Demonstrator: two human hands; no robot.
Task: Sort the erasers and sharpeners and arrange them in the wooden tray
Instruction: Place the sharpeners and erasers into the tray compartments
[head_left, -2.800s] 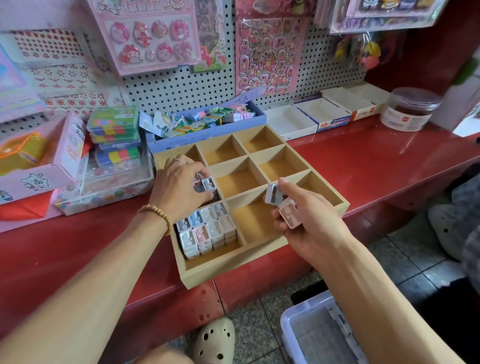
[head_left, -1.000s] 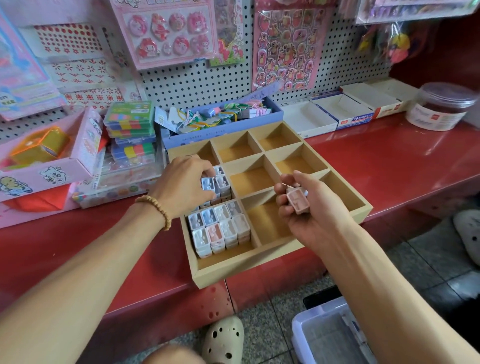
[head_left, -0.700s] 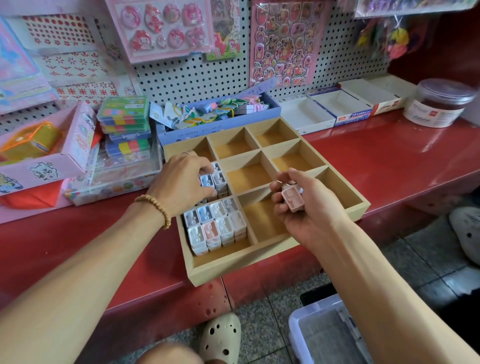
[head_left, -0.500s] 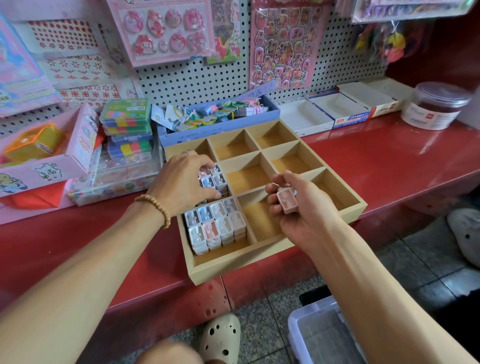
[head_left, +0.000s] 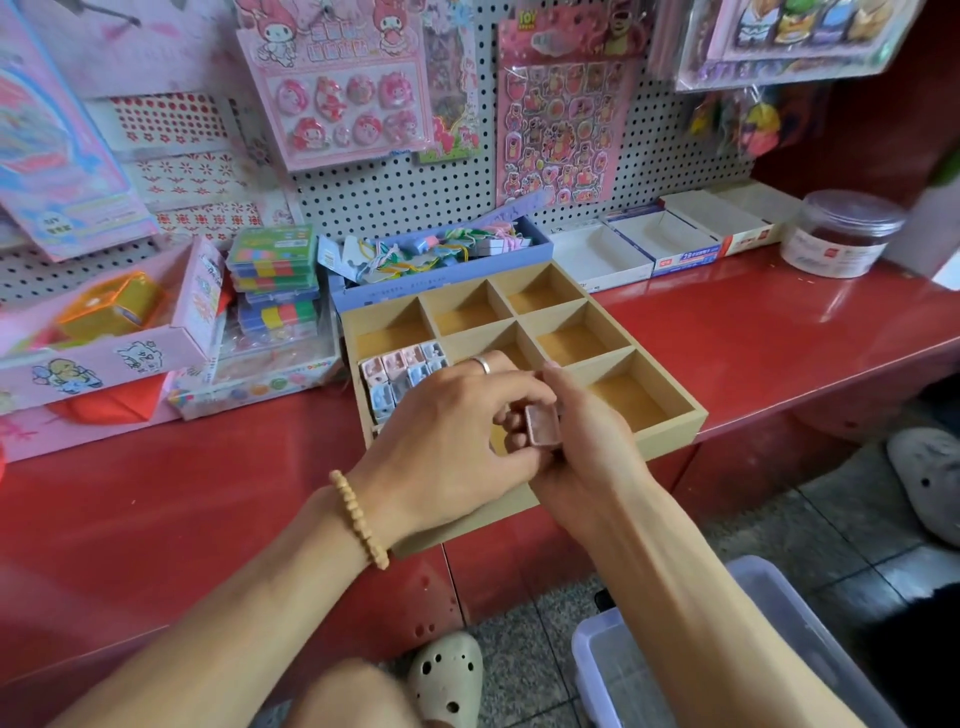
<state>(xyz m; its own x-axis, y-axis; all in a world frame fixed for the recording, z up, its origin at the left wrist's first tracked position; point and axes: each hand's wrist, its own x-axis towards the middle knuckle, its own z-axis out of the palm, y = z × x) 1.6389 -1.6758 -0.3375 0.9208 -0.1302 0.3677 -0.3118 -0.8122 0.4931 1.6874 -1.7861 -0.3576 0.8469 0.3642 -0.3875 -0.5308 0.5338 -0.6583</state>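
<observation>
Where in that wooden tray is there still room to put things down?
The wooden tray has bare compartments along its back row and right column. Its left side is packed with sharpeners. Both hands, left hand and right hand, crowd the front middle.

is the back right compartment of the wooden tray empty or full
Empty: the back right compartment of the light wooden tray shows only its bare floor.
</observation>
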